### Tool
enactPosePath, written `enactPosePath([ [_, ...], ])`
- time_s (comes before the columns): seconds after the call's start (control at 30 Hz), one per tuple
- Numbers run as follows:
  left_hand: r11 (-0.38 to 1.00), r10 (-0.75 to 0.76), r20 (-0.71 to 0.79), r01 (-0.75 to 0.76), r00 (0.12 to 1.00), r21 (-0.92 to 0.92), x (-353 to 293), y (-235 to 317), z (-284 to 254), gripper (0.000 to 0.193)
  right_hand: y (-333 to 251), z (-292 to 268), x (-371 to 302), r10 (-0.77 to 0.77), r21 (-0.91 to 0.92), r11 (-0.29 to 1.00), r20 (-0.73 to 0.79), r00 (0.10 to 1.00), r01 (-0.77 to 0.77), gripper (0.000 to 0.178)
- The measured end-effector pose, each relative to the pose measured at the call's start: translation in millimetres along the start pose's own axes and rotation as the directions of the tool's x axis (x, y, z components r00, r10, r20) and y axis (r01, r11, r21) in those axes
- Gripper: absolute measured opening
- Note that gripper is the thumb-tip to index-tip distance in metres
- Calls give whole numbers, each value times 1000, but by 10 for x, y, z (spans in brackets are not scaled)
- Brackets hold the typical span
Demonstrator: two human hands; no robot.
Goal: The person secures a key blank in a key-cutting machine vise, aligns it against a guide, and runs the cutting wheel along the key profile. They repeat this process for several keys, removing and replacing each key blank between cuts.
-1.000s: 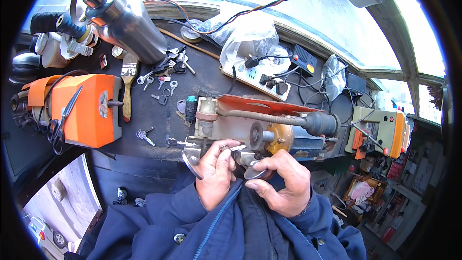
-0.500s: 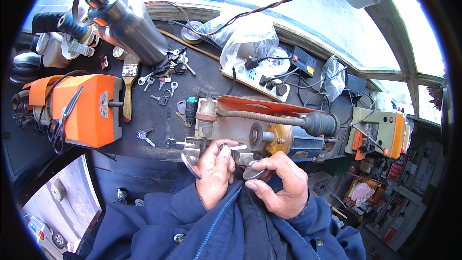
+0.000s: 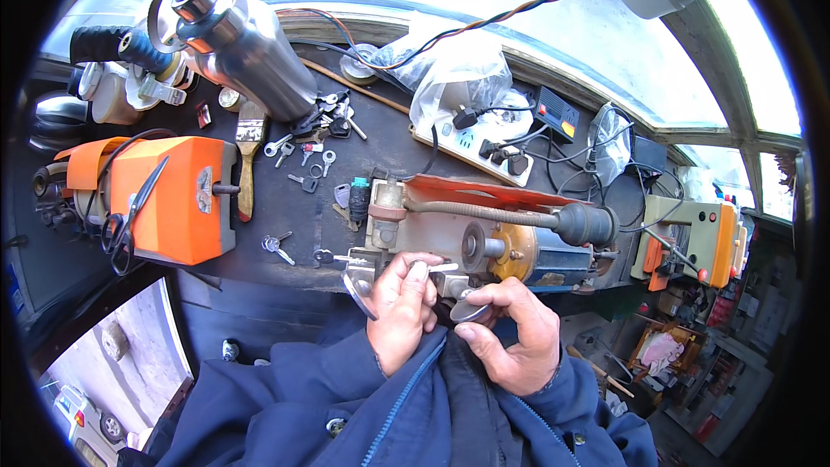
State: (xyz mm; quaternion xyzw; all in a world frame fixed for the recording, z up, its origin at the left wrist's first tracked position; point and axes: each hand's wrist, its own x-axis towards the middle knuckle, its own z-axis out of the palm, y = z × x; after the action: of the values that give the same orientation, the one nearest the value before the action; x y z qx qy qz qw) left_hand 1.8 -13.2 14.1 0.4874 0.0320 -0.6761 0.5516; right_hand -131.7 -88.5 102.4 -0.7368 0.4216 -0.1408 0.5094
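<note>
In front of me at the bench's near edge stands a key cutting machine [image 3: 424, 223] with a blue motor [image 3: 550, 261] and a round cutting wheel [image 3: 474, 247]. My left hand [image 3: 399, 311] pinches a key [image 3: 443, 267], its blade pointing right toward the right clamp. My right hand [image 3: 519, 333] has thumb and fingers closed on a flat round clamp knob [image 3: 468, 310] below that clamp. A similar knob [image 3: 358, 296] is beside my left hand. Another key [image 3: 347, 259] lies across the left clamp. My fingers hide part of the clamps.
Loose keys [image 3: 304, 182], a brush [image 3: 247, 164] and a steel bottle [image 3: 268, 65] are on the bench. An orange machine [image 3: 177, 207] with scissors [image 3: 138, 207] on it stands left. A power strip [image 3: 475, 151] with cords lies behind; another machine [image 3: 687, 242] stands right.
The whole view has shifted slightly, so the bench appears a little farther right. Both hands keep almost the same grip and place at the machine.
</note>
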Motion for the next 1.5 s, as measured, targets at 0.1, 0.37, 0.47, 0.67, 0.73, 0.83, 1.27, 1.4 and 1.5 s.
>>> enactPosePath([
  [0.1, 1000, -3, 21, 3, 1000, 23, 7, -4, -12, 24, 18, 6, -23, 8, -9, 1000, -6, 1000, -8, 36],
  [0.37, 987, 0, 50, -8, 999, 159, 63, 12, -20, 20, -1, 52, -66, 55, 23, 998, -72, 996, -53, 30],
  [0.47, 987, 11, 49, -18, 999, 157, 62, 20, -9, 21, 44, 54, -77, -13, 15, 1000, -66, 998, 14, 39],
  [0.67, 983, 13, 55, -23, 998, 180, 71, 16, 24, 24, 133, 83, -249, 60, 162, 986, -199, 978, -27, 42],
  [0.73, 985, -11, 46, 3, 999, 170, 74, 24, 28, 24, 150, 72, -304, 78, 149, 988, -221, 972, -45, 41],
  [0.83, 981, -16, 51, 5, 999, 196, 82, 50, 45, 23, 169, 22, -350, 85, 132, 990, -232, 969, -55, 34],
  [1.27, 980, -69, -45, 76, 997, 183, 54, 131, 185, 22, 205, -14, -416, 50, 117, 993, -209, 977, -26, 29],
  [1.4, 983, -59, -62, 69, 996, 170, 31, 101, 203, 23, 240, -24, -473, 78, 124, 991, -194, 978, -55, 28],
  [1.5, 980, -39, -77, 53, 996, 190, 45, 8, 174, 27, 281, -31, -532, 100, 132, 989, -201, 975, -74, 28],
])
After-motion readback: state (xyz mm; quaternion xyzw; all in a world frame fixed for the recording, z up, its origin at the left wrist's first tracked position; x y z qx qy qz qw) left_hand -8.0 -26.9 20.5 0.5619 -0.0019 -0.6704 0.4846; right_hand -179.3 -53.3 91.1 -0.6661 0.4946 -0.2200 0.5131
